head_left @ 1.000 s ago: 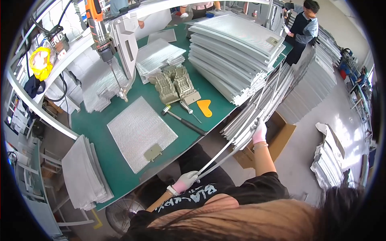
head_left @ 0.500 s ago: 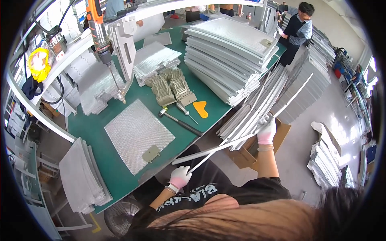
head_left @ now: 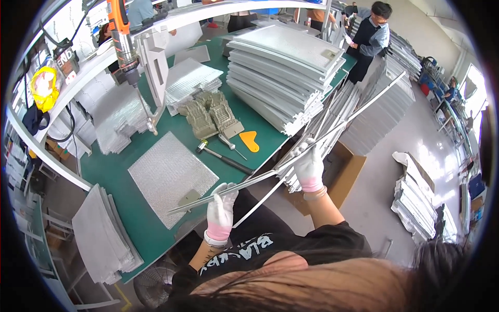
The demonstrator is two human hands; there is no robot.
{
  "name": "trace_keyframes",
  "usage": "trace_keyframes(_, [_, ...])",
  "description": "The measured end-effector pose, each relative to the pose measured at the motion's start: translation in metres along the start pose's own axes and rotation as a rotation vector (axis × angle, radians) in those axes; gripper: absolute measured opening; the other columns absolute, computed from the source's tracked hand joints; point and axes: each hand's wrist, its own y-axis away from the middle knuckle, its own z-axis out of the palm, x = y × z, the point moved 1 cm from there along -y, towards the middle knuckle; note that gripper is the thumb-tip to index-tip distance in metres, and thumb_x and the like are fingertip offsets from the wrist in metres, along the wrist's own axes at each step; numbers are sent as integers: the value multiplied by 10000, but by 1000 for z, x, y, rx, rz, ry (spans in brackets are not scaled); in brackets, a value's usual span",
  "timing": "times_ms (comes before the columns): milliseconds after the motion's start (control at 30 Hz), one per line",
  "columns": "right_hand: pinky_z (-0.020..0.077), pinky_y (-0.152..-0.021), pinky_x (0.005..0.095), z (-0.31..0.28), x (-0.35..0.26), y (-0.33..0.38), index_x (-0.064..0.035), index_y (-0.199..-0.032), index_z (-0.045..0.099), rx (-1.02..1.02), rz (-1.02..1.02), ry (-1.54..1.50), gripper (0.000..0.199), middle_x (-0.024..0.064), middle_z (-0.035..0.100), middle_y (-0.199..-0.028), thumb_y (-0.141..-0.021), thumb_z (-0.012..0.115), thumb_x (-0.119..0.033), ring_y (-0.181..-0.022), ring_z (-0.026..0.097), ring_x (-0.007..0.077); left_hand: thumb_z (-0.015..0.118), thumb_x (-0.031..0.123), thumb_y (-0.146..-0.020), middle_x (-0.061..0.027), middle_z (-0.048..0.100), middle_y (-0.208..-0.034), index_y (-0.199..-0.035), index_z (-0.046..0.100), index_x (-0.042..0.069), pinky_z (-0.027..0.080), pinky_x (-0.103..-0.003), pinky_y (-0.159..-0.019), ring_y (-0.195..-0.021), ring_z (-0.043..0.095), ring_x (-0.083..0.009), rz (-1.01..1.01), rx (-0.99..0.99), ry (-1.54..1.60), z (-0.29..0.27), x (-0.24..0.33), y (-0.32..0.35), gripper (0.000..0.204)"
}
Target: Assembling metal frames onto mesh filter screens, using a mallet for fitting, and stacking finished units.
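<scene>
Long, thin whitish strips (head_left: 254, 180) slant across in front of me, from above the table's near edge up to the far right. My left hand (head_left: 221, 213), in a white and pink glove, is closed around them near their left end. Farther along, my gloved right hand (head_left: 309, 170) grips them with its fingers curled. Another narrow strip (head_left: 258, 204) angles down between my hands. Under the strips' left end lies a silver mesh panel (head_left: 167, 174) with a small grey-green plate (head_left: 189, 197) at its near corner.
A hammer (head_left: 231, 163), a screwdriver (head_left: 231, 145) and an orange scraper (head_left: 249, 141) lie beside a ridged metal block (head_left: 212, 117). Behind rises a tall panel stack (head_left: 275, 78). A power drill (head_left: 120, 39) hangs left. A carton (head_left: 345, 179) holding strips stands right; a co-worker (head_left: 370, 41) stands beyond.
My left hand has risen and tilted the strips' left end up over the table. My right hand has moved left along with them. The view has shifted slightly.
</scene>
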Motion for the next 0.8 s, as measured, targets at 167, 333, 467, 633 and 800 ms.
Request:
trace_keyframes(167, [468, -738, 339, -5, -40, -11, -68, -1177, 524, 140, -119, -40, 284, 40, 554, -867, -983, 505, -274, -800, 546, 183, 385, 276, -1063, -102, 577, -946, -1024, 500, 35, 485, -367, -921, -954, 606, -223, 448, 304, -457, -41, 52, 9, 270])
trace_keyframes(333, [382, -562, 209, 10, -93, -30, -82, -1056, 551, 370, -268, 64, 164, -32, 482, -780, -994, 506, -227, -618, 432, 65, 388, 501, -1023, -12, 443, -576, -1052, 457, 9, 433, -268, -554, -522, 475, -135, 547, 317, -596, -115, 141, 69, 498])
trace_keyframes(467, [307, -495, 216, 72, -75, -30, -107, -979, 570, 168, -158, 73, 174, -46, 434, -701, -999, 524, -273, -533, 348, 52, 410, 515, -1010, -40, 514, -579, -1046, 519, -24, 399, -244, -486, -515, 498, -118, 366, 407, -792, -128, 146, 114, 551])
trace_keyframes(633, [291, -494, 236, 140, 23, -24, -132, -862, 502, -225, 138, 124, 244, -35, 416, -668, -1009, 511, -326, -526, 327, 69, 409, 447, -1020, -25, 522, -571, -991, 549, -23, 388, -248, -477, -493, 479, -102, 296, 473, -923, -117, 114, 146, 491])
trace_keyframes(800, [424, -642, 306, 142, 148, -27, -120, -918, 505, -389, 522, 89, 219, 24, 510, -773, -1004, 511, -322, -687, 479, 151, 404, 334, -1034, -16, 511, -570, -971, 549, -4, 393, -235, -488, -496, 473, -84, 185, 578, -858, -112, 97, 174, 373])
